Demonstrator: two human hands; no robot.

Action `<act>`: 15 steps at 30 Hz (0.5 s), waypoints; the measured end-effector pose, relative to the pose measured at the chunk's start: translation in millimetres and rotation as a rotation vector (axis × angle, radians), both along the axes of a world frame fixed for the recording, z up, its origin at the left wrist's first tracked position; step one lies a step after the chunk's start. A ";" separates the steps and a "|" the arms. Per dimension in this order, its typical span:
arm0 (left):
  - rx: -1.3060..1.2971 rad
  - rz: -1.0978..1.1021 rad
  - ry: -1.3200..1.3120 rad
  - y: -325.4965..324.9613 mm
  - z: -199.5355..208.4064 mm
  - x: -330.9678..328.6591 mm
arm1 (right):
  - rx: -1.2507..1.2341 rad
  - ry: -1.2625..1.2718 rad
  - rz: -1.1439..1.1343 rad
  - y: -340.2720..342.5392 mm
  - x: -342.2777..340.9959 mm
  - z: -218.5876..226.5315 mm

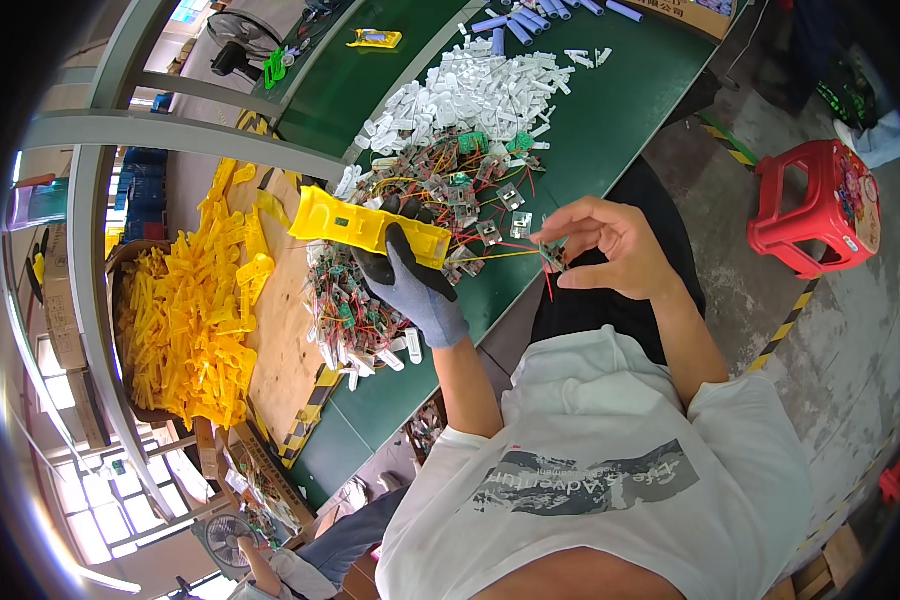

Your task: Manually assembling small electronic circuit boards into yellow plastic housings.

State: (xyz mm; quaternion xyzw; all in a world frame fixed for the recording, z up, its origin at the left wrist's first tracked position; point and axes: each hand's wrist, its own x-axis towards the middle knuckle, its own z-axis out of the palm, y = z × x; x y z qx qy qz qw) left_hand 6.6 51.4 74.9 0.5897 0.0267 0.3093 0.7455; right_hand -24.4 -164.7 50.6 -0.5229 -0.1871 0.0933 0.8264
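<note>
My left hand (422,290), in a grey-blue glove with dark fingertips, is closed around a long yellow plastic shell (345,222). The shell is tilted, its hollow side with ribs and cut-outs facing up. Bare, my right hand (620,248) pinches a small clear-and-metal electronic part (553,257) between thumb and fingers. Thin red and yellow wires (505,253) stretch from this part toward the near end of the shell; where they end there is hard to make out. Beneath both hands lies a heap of wired electronic parts (345,310) on the green table.
White plastic pieces (470,85) are heaped farther along the green table (610,90), with purple-blue cylinders (530,22) beyond. Yellow shells (185,330) fill a big container at left, beside a metal frame post (95,250). A red stool (810,205) stands right; another person (300,570) sits lower left.
</note>
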 end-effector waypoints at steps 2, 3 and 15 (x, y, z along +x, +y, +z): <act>0.010 -0.059 0.015 -2.6 -0.9 0.2 | 0.031 -0.004 -0.014 2.2 1.5 0.9; 0.011 -0.057 0.016 -0.5 -5.7 -1.0 | 0.099 -0.027 -0.040 4.3 3.4 -0.2; 0.028 -0.623 0.442 -44.0 -17.0 -41.3 | 0.028 0.036 -0.299 22.3 26.5 -14.8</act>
